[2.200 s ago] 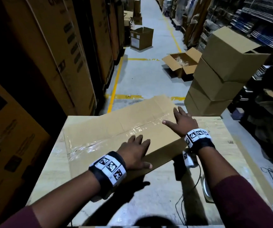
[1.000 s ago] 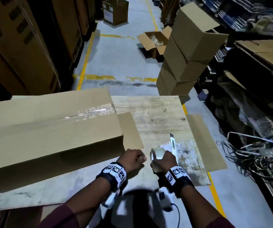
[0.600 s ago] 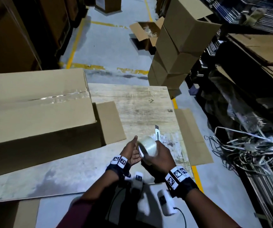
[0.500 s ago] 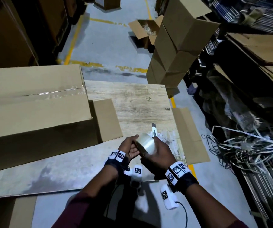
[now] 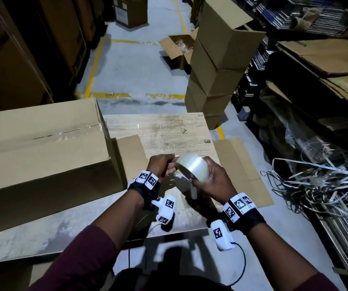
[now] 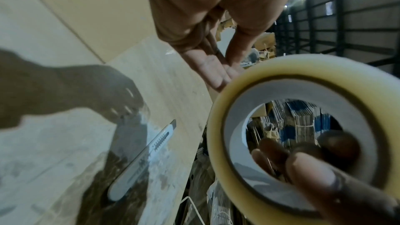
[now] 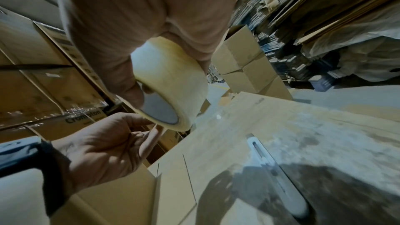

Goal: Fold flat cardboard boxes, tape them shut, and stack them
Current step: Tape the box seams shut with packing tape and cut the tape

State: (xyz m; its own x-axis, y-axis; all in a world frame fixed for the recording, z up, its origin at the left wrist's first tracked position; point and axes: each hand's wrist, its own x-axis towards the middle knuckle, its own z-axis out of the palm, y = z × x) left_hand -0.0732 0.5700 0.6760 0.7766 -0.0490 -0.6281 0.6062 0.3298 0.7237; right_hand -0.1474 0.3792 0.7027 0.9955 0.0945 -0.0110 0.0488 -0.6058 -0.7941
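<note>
A roll of clear tape [image 5: 193, 168] is held above the table's near right part. My right hand [image 5: 207, 177] grips the roll, with fingers through its core [image 6: 303, 158]. My left hand [image 5: 168, 165] is at the roll's left edge, thumb and fingers pinching the tape's free end [image 7: 151, 126]. A folded cardboard box [image 5: 43, 148] with a taped top seam lies on the table to the left, apart from both hands. A white box cutter [image 6: 147, 156] lies on the table under my hands.
The wooden table [image 5: 164, 129] has a loose cardboard flap [image 5: 130, 152] beside the box. A stack of taped boxes [image 5: 217, 66] stands on the floor beyond the table's right corner. Tangled strapping [image 5: 315, 185] and shelves fill the right side. Tall cartons line the left.
My hands left the box top and my right hand picked the tape roll off the table. The left hand's fingers have closed on the tape end at the roll's edge.
</note>
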